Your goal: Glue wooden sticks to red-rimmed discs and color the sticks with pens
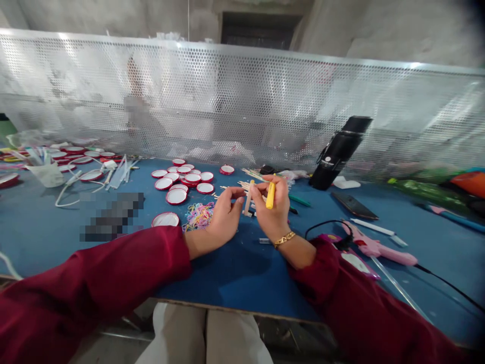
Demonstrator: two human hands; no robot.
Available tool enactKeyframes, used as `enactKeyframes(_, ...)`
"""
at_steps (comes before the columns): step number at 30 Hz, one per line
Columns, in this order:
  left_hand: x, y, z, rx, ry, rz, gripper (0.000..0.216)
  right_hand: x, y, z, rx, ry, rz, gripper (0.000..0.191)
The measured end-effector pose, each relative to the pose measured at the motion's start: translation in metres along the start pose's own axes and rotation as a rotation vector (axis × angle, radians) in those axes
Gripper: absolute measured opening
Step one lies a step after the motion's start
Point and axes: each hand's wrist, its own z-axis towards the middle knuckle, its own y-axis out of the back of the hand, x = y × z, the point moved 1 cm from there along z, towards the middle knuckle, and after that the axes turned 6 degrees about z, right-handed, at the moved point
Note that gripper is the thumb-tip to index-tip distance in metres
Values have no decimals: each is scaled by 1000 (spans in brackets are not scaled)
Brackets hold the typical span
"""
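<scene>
The right hand (272, 208) grasps a yellow tool (270, 197), fingertips at a stick (247, 205) above the tabletop (235, 283); whether the left hand (225, 215) (curled beside it) grips too, I cannot tell.

Muted light; glare on perforated screen (257, 96); soft shadow on table (235, 285); upper-right corner dark.

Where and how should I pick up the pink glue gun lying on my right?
Probably by its handle, coming from above and the right with your right hand, which holds a yellow tool. The pink glue gun lies with that slim handle pointing right; avoid the black cord at its end and the clear rod on the near side.
</scene>
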Motion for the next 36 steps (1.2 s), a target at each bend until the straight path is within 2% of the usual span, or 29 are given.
enactKeyframes(9,2,-3,-1,137,123,-283,23,2,-4,-7,102,-39,58,30)
enactKeyframes(18,8,-1,-4,198,205,-238,21,4,-6,-10,168,-24,49,28)
enactKeyframes(25,-2,0,-12,218,234,-244,22,13,-5,-9,129,71,-2,29)
enactKeyframes(30,0,-3,-18,301,237,-288,26,14,-3,-5,63,72,-23,29)
enactKeyframes(33,11,-4,-16,261,265,-310,25,10,-2,-2,25,75,-7,28)
enactKeyframes(36,24,-2,-9,136,295,-207,23,6,-2,-1,22,65,17,28)
